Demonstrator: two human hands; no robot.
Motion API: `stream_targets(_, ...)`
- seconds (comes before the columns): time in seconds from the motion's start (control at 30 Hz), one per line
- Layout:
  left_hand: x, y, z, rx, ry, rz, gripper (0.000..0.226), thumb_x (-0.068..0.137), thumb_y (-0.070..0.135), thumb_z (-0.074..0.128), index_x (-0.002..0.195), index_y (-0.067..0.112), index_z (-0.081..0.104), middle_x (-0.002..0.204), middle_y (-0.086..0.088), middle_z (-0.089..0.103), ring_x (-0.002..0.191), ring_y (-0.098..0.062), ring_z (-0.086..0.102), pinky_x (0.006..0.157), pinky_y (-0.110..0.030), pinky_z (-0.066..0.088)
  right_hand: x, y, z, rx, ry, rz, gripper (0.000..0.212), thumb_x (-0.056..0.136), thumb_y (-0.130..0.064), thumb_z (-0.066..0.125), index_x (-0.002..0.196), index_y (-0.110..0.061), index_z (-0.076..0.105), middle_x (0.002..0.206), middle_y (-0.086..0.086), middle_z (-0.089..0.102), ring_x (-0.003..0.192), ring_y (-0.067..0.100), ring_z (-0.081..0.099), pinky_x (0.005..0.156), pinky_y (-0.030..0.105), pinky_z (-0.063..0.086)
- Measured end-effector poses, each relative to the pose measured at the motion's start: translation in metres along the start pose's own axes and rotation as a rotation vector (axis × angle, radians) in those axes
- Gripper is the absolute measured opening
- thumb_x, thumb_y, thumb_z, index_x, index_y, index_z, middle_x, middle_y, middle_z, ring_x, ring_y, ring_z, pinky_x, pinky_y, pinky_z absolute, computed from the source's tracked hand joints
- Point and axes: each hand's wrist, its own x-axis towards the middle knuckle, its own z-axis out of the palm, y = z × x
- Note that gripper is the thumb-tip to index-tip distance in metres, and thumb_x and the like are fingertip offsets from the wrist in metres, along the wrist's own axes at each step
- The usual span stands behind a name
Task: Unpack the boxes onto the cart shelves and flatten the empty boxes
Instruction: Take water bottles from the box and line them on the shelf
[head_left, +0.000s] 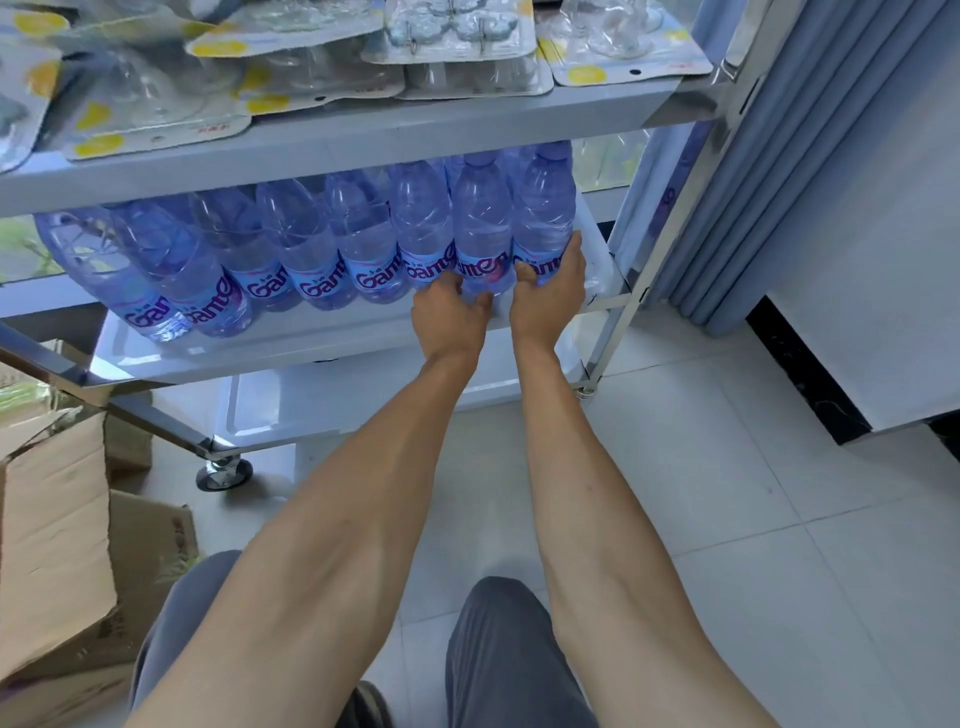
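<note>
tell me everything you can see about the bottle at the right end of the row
The rightmost bottle is clear bluish plastic, full of water, standing upright at the right end of the middle shelf. A blue label with red lettering wraps its lower body. The right hand grips it at the label; the next bottle touches its left side.

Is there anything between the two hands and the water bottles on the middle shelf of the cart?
Nothing visible. The left hand and the right hand already touch the clear blue-labelled plastic water bottles at the right end of the row on the grey middle cart shelf.
</note>
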Motion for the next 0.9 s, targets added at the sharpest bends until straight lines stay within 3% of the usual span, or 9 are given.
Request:
stream_targets(0.23,0.0,0.004,0.0,-0.004,0.003,-0.006,0.028,0.084,0.026,0.075,0.099,0.004,0.065,0.096,-0.011,0.071,0.087,-0.03,0.065,0.076,-0.036,0.051,0.008,0.003,0.007,0.032,-0.048,-0.007,0.066,0.092,-0.012,0.067,0.149,-0.007,0.035,0.145,0.009,0.049,0.134,0.024,0.048,0.109,0.032,0.04)
stream_targets(0.43,0.0,0.002,0.0,-0.03,0.006,-0.019,0.023,0.085,0.023,0.073,0.096,0.004,0.065,0.094,-0.011,0.071,0.085,-0.029,0.065,0.07,-0.03,0.045,0.01,0.005,0.005,0.024,-0.097,-0.005,0.069,0.091,-0.01,0.066,0.151,-0.007,0.032,0.147,0.009,0.047,0.136,0.024,0.046,0.112,0.039,0.041)
stream_targets(0.57,0.001,0.0,0.0,-0.036,0.007,-0.019,0.021,0.084,0.021,0.073,0.094,0.005,0.065,0.092,-0.011,0.071,0.083,-0.03,0.064,0.072,-0.032,0.048,0.013,-0.004,-0.003,0.226,-0.031,0.117,0.053,0.093,-0.014,0.058,0.144,-0.012,0.045,0.139,-0.01,0.054,0.13,0.005,0.049,0.105,0.03,0.048)
stream_targets(0.67,0.0,-0.005,0.001,-0.025,0.004,-0.018,0.018,0.084,0.021,0.072,0.091,0.006,0.064,0.087,-0.009,0.069,0.079,-0.029,0.063,0.072,-0.036,0.053,0.03,-0.01,-0.007,0.397,-0.01,0.309,0.048,0.104,-0.024,0.038,0.151,-0.016,0.038,0.152,0.001,0.044,0.139,0.017,0.042,0.113,0.041,0.041)
stream_targets(0.77,0.0,-0.005,0.0,-0.011,0.006,-0.022,0.02,0.085,0.024,0.072,0.094,0.008,0.065,0.088,-0.007,0.069,0.079,-0.027,0.063,0.075,-0.038,0.055,0.043,-0.018,-0.001,0.42,-0.188,0.297,0.049,0.108,-0.039,0.026,0.138,-0.009,0.05,0.134,0.012,0.059,0.122,0.025,0.057,0.106,0.048,0.047)
stream_targets(0.9,0.003,-0.004,0.001,0.007,0.007,-0.034,0.019,0.083,0.024,0.071,0.092,0.008,0.064,0.086,-0.007,0.068,0.078,-0.028,0.062,0.073,-0.037,0.054,0.042,-0.02,0.007,0.469,-0.191,0.299,0.051,0.107,-0.043,0.024,0.143,-0.014,0.046,0.138,0.009,0.056,0.125,0.024,0.056,0.107,0.046,0.046)
